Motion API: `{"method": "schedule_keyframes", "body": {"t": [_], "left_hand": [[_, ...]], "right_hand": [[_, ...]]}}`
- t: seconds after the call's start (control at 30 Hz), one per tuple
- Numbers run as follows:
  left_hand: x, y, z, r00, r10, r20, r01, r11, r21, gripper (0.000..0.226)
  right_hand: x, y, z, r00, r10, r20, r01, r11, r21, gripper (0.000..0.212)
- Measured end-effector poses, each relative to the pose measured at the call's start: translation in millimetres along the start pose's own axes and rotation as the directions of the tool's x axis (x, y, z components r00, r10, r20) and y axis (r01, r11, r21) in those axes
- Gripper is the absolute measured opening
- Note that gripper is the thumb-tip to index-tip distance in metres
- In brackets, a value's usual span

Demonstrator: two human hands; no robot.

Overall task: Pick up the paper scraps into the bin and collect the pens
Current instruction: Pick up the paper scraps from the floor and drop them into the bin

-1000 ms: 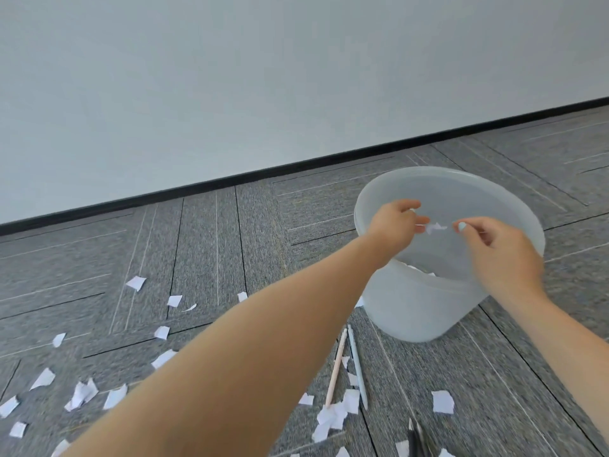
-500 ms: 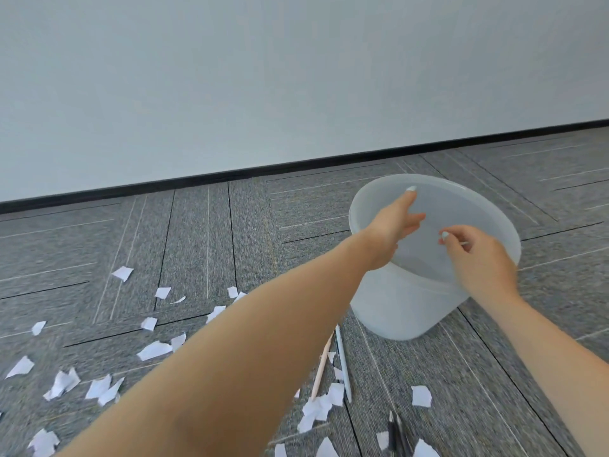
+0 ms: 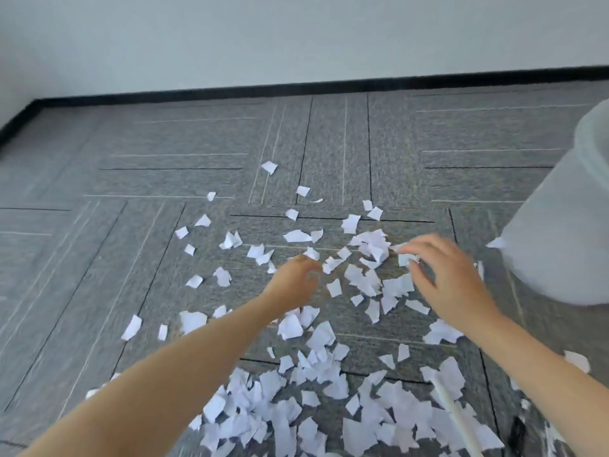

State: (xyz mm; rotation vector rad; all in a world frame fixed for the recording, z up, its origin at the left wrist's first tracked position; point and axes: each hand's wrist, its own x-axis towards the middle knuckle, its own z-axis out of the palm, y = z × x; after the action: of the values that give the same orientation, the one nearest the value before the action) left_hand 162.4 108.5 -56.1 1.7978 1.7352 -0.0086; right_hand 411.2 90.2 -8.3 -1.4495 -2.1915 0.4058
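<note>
Grey carpet-tile floor (image 3: 197,159) littered with white paper scraps (image 3: 362,278), bounded by a pale wall (image 3: 296,34) and black skirting.

Both bare forearms are extended low over the scatter. The left hand (image 3: 295,280) is seen with fingers curled downward among the scraps; whether paper is held cannot be told owing to blur. The right hand (image 3: 441,275) is spread, fingers relaxed and reaching toward a crumpled cluster of scraps, nothing seen gripped. A translucent white bin (image 3: 566,225) stands upright at the right edge, partly out of frame. The densest heap of scraps lies nearest the camera. A pale pen (image 3: 453,413) is noted lying across that heap, lower right.
</note>
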Motion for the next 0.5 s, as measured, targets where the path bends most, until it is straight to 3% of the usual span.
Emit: {"method": "schedule_keyframes", "body": {"t": [0.1, 0.23, 0.37, 0.5], "left_hand": [[-23, -82, 5, 0.964, -0.248, -0.093, 0.260, 0.954, 0.152, 0.053], [-66, -148, 39, 0.848, -0.529, -0.028, 0.528, 0.849, -0.038, 0.083], [-103, -146, 90, 0.886, -0.464, 0.011, 0.465, 0.885, -0.032, 0.090], [-132, -135, 116, 0.948, -0.314, -0.044, 0.315, 0.949, 0.025, 0.090]], "right_hand": [[-6, -23, 59, 0.946, 0.001, 0.324, 0.015, 0.999, -0.047, 0.029], [-7, -43, 107, 0.832, 0.135, 0.538, -0.076, 0.989, -0.130, 0.053], [-9, -54, 147, 0.719, 0.160, 0.677, -0.013, 0.976, -0.216, 0.077], [-12, -73, 179, 0.695, 0.148, 0.703, 0.003, 0.978, -0.209, 0.091]]}}
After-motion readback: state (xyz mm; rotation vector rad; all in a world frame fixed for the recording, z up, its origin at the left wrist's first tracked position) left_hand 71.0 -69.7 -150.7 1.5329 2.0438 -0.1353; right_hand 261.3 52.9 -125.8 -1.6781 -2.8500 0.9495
